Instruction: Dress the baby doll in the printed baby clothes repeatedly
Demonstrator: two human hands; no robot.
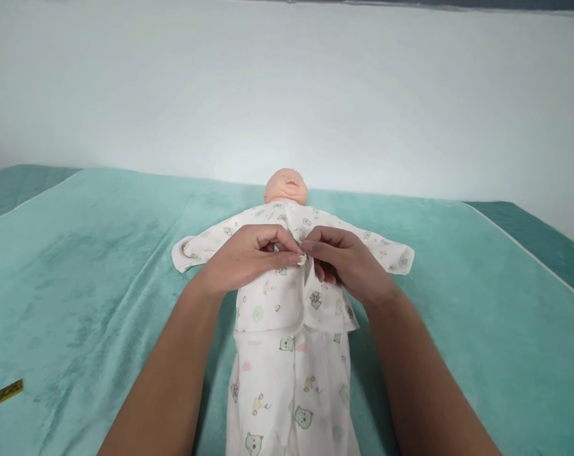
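Observation:
A baby doll (286, 185) lies on its back, its head toward the wall. It wears a white baby shirt (268, 310) printed with small animals, and matching trousers (272, 386). Over the chest, my left hand (256, 253) pinches the shirt's front edge between thumb and index finger. My right hand (341, 256) meets it there, thumb and finger pinching the other side of the front opening. Both sets of fingertips nearly touch at the middle line. Whatever fastener lies between them is too small to make out. Below the hands the shirt's front edges hang apart.
A teal plush cover (101, 285) spreads under the doll, with folds at the left. Behind it stands a white wall (287, 82). A yellow strip with dark print (4, 395) lies at the lower left. The shirt's sleeves (389, 253) stretch out to both sides.

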